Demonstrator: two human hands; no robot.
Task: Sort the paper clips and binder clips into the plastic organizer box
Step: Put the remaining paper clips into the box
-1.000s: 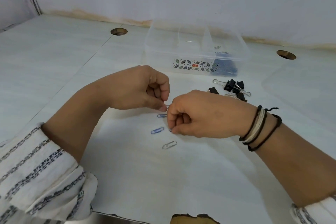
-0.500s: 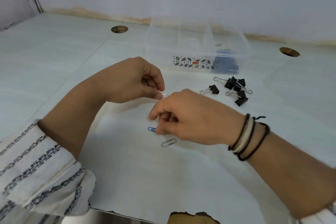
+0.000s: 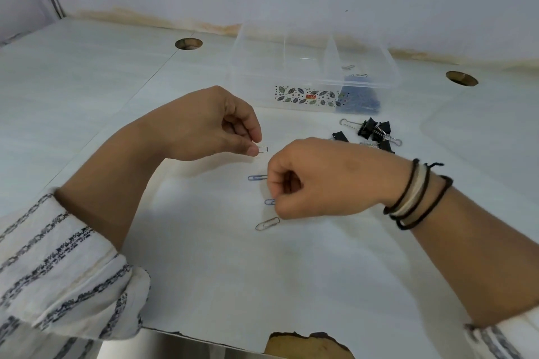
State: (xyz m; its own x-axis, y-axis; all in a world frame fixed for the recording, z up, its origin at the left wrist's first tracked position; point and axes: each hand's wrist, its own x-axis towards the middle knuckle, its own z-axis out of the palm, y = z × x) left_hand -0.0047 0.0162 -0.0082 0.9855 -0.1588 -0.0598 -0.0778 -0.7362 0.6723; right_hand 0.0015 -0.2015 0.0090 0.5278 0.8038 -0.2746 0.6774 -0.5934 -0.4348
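My left hand (image 3: 210, 125) hovers above the table and pinches a silver paper clip (image 3: 263, 149) between thumb and forefinger. My right hand (image 3: 320, 181) rests on the table with its fingers curled, and its fingertips pinch one end of a blue paper clip (image 3: 269, 202). Another blue paper clip (image 3: 256, 177) lies half hidden behind that hand's knuckles. A silver paper clip (image 3: 267, 223) lies loose just below it. The clear plastic organizer box (image 3: 262, 76) stands behind, with blue paper clips (image 3: 360, 99) in its right compartment. Black binder clips (image 3: 373, 130) lie in front of the box.
Two round cable holes (image 3: 188, 44) (image 3: 462, 78) sit in the white tabletop, left and right of the box. A wall runs along the far edge. The table's near edge has a chipped patch (image 3: 306, 344). Dark cord bracelets (image 3: 417, 192) circle my right wrist.
My left hand has risen slightly with the silver clip pinched in it. My right hand slid left over the blue clips, then back right, and now pinches one.
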